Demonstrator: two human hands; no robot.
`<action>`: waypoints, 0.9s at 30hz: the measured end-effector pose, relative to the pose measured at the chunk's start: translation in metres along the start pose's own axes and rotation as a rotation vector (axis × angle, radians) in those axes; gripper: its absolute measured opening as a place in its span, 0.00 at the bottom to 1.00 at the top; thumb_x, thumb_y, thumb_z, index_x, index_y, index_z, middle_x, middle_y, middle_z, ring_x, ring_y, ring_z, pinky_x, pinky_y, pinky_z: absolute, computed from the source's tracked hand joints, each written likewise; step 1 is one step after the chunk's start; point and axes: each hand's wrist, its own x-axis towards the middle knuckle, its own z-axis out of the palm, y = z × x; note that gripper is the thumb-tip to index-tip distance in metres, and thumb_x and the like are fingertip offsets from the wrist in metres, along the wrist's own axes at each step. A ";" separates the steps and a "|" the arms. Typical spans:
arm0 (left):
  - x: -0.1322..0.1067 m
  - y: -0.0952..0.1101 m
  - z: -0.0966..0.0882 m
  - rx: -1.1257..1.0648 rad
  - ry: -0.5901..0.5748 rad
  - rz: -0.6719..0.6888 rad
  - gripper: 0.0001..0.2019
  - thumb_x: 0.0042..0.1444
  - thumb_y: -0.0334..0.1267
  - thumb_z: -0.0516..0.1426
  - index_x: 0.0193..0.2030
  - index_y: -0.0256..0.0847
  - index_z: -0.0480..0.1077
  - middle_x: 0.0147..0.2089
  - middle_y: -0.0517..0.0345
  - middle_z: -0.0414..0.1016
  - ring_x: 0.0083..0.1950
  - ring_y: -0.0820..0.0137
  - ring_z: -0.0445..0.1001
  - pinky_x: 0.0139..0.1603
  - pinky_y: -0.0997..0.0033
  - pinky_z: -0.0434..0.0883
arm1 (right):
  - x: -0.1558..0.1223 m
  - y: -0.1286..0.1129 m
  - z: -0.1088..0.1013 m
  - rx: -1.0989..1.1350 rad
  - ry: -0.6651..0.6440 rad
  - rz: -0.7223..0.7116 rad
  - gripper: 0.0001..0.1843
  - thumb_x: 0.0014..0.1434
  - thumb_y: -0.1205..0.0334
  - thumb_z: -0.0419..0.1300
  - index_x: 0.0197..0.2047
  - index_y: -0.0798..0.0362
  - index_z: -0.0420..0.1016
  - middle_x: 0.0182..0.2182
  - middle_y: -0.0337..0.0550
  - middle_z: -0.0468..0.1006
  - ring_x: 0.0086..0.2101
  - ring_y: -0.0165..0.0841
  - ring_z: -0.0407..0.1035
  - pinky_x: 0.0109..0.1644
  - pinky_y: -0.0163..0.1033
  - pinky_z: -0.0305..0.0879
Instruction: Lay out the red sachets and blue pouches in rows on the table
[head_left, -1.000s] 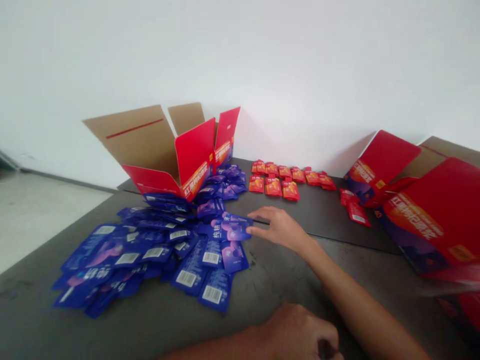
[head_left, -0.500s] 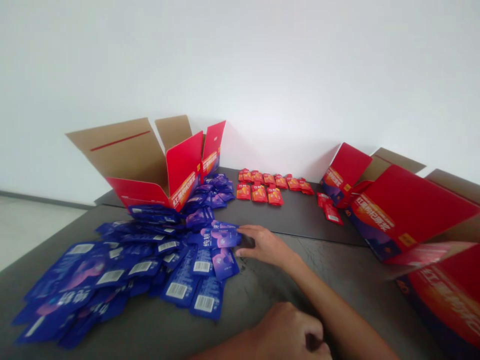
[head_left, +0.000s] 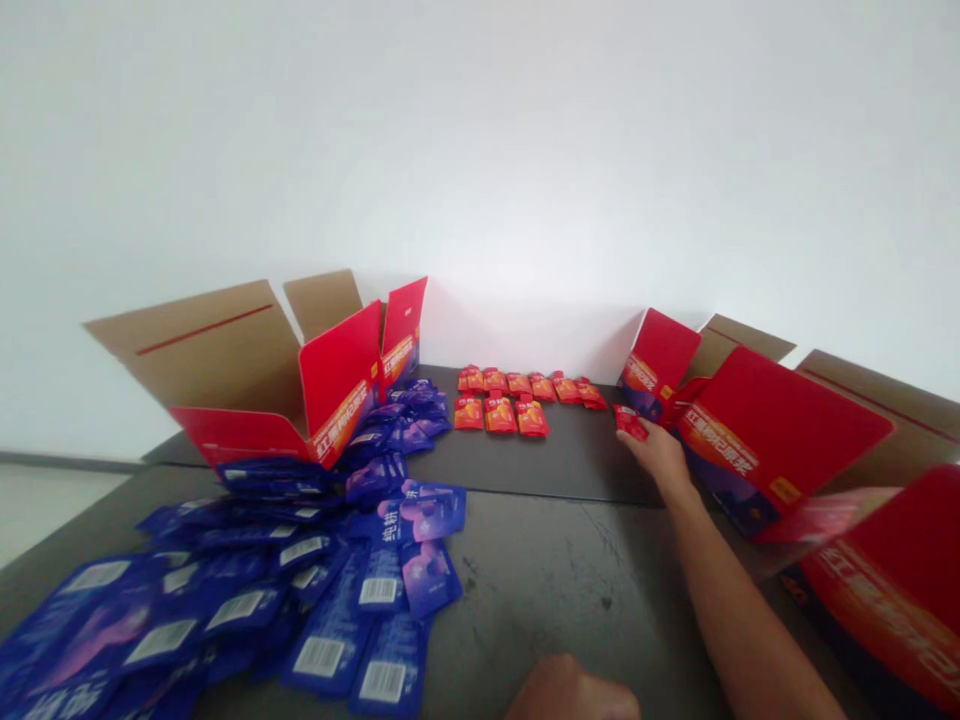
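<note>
carried over to the right since the last look, the right hand (head_left: pixel 658 452) has been taken off the blue sachets (head_left: pixel 247 610) and is now held out towards the far right of the table (head_left: pixel 555 560), and the whole view has been swung round with it. at its fingertips a red sachet (head_left: pixel 628 422) is seen, tilted, just beside the red carton (head_left: pixel 772 430) and well apart from the rows of red packets (head_left: pixel 499 412). only one sachet is now showing at that spot; a second, seen there earlier, may be hidden behind the hand. the fingers are kept close together and are reached forward onto the sachet, but whether it is being pinched cannot be told from here. the left hand (head_left: pixel 570 692) has been dropped to the bottom edge of the view, with only its back showing, so its state cannot be told either. over on the left, the blue heap is left fanned out in front of the open box (head_left: pixel 240 370), barcodes up, with neither hand on it now.
</note>
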 end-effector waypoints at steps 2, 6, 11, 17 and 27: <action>0.003 -0.001 -0.002 -0.029 -0.034 0.006 0.10 0.58 0.43 0.64 0.32 0.40 0.75 0.28 0.64 0.69 0.31 0.76 0.66 0.32 0.76 0.57 | 0.004 0.018 0.009 -0.032 -0.058 0.026 0.26 0.62 0.45 0.65 0.56 0.53 0.83 0.47 0.56 0.86 0.46 0.49 0.81 0.48 0.44 0.73; 0.002 -0.006 0.000 -0.065 0.005 0.047 0.10 0.58 0.43 0.64 0.32 0.39 0.75 0.29 0.64 0.70 0.32 0.76 0.67 0.31 0.77 0.57 | 0.003 0.034 0.023 -0.050 -0.080 0.055 0.30 0.60 0.42 0.65 0.57 0.55 0.83 0.51 0.60 0.84 0.49 0.51 0.80 0.50 0.45 0.73; -0.003 -0.007 0.005 -0.101 0.036 0.066 0.12 0.55 0.42 0.63 0.28 0.37 0.68 0.27 0.63 0.69 0.31 0.77 0.68 0.30 0.79 0.58 | 0.009 0.044 0.026 -0.035 -0.074 0.091 0.36 0.56 0.43 0.69 0.60 0.58 0.82 0.52 0.61 0.84 0.51 0.52 0.78 0.52 0.46 0.72; -0.012 0.014 -0.003 -0.115 0.066 -0.033 0.12 0.52 0.33 0.62 0.24 0.37 0.62 0.23 0.66 0.64 0.26 0.79 0.65 0.28 0.79 0.57 | 0.010 0.046 0.012 0.047 -0.002 0.157 0.24 0.64 0.50 0.59 0.54 0.54 0.86 0.46 0.57 0.86 0.47 0.51 0.80 0.49 0.46 0.72; -0.016 0.022 -0.007 -0.106 0.048 -0.050 0.10 0.48 0.26 0.60 0.23 0.37 0.62 0.22 0.68 0.62 0.25 0.80 0.63 0.26 0.78 0.54 | 0.000 0.007 -0.008 0.450 0.221 0.174 0.27 0.69 0.57 0.52 0.63 0.58 0.79 0.57 0.61 0.81 0.57 0.50 0.74 0.64 0.51 0.65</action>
